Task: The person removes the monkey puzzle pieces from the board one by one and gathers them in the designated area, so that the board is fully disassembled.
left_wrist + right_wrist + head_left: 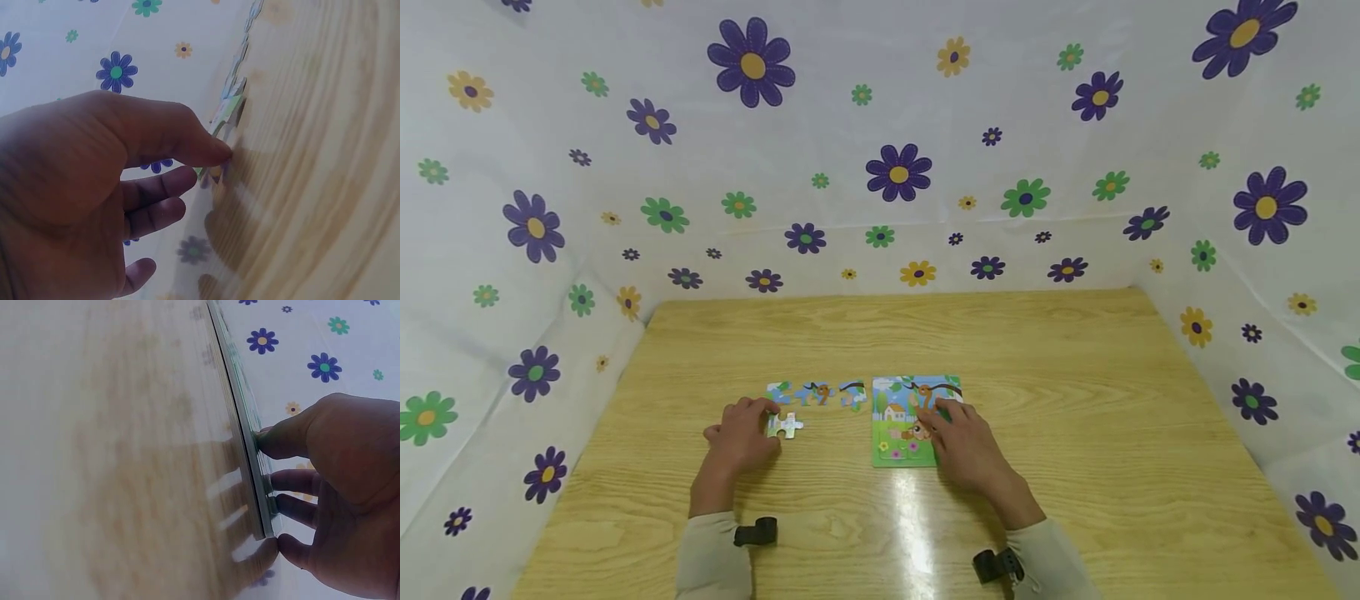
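A jigsaw piece [788, 425] with a pale patterned face lies near the left of the wooden table, and my left hand [741, 437] pinches its left side between thumb and index finger. The left wrist view shows the thumb against this piece, its green edge [234, 106] tilted off the tabletop. A square puzzle board [887, 450] with a house, flowers and a branch lies to the right. My right hand [967, 442] rests over its right side, thumb and fingertips touching the picture. From the right wrist, the board [240, 419] appears edge-on and flat; the hand covers part of it.
Loose jigsaw pieces [817, 392] lie in a row beyond my left hand, left of the board. The wooden table [1075, 375] is bordered by a flowered white cloth [820, 125] at the back and both sides.
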Available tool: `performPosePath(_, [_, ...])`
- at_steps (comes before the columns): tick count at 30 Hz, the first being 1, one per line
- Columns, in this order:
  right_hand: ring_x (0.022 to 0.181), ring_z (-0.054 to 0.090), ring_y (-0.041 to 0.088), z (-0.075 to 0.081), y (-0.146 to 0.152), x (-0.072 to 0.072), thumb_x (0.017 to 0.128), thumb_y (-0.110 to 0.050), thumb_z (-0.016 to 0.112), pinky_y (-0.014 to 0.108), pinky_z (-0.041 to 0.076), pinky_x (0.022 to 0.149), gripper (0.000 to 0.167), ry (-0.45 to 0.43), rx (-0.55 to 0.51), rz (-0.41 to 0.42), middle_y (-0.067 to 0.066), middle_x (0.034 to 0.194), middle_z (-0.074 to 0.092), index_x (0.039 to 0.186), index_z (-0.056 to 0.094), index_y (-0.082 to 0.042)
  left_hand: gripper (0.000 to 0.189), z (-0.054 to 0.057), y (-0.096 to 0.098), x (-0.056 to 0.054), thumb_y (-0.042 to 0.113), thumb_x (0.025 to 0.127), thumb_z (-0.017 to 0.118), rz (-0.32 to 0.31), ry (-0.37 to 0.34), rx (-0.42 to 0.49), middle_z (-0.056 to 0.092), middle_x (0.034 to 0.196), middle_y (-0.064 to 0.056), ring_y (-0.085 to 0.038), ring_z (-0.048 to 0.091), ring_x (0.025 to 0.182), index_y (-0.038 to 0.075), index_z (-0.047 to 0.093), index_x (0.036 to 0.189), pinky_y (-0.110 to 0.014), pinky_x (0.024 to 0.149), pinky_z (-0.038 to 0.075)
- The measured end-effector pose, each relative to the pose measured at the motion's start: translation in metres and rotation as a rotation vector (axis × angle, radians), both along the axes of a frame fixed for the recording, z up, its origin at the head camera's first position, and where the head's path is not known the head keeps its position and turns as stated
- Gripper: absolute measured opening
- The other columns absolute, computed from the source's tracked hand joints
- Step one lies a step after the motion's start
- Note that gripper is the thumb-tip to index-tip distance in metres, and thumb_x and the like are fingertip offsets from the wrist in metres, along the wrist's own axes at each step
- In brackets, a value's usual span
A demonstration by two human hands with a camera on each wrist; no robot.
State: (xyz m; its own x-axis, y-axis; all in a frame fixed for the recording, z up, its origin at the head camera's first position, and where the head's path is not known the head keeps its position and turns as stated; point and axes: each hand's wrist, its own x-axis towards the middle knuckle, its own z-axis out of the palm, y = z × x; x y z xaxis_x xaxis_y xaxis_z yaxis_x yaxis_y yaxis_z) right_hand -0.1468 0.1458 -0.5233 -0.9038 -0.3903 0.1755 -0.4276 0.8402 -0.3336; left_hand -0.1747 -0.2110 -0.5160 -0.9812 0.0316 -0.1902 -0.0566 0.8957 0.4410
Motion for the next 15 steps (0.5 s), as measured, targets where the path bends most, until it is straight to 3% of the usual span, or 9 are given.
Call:
performPosePath(9, [0.125, 0.049, 0.040, -0.002, 0.001, -0.001, 0.096, -0.014, 0.058, 0.055, 0.045, 0.096, 0.034, -0.062, -0.050, -0.011, 0.018, 0.136, 0.052, 0.130, 0.060, -0.016, 0.049, -0.002, -0.013, 0.003, 0.017, 0.076, 0.065, 0.029, -0.044, 0.012, 0.054, 0.122, -0.011, -0.036, 0.043, 0.111, 0.017, 0.058, 0.124, -0.063, 0.083, 0.024])
performPosePath(15, [0.129, 0.048, 0.036, -0.004, 0.002, -0.002, 0.096, -0.012, 0.058, 0.053, 0.041, 0.103, 0.031, -0.074, -0.089, -0.028, 0.017, 0.137, 0.053, 0.126, 0.062, -0.013, 0.058, -0.001, -0.012, 0.001, 0.018, 0.077, 0.063, 0.013, -0.009, 0.017, 0.052, 0.126, -0.011, -0.037, 0.042, 0.113, 0.018, 0.050, 0.133, -0.062, 0.081, 0.026])
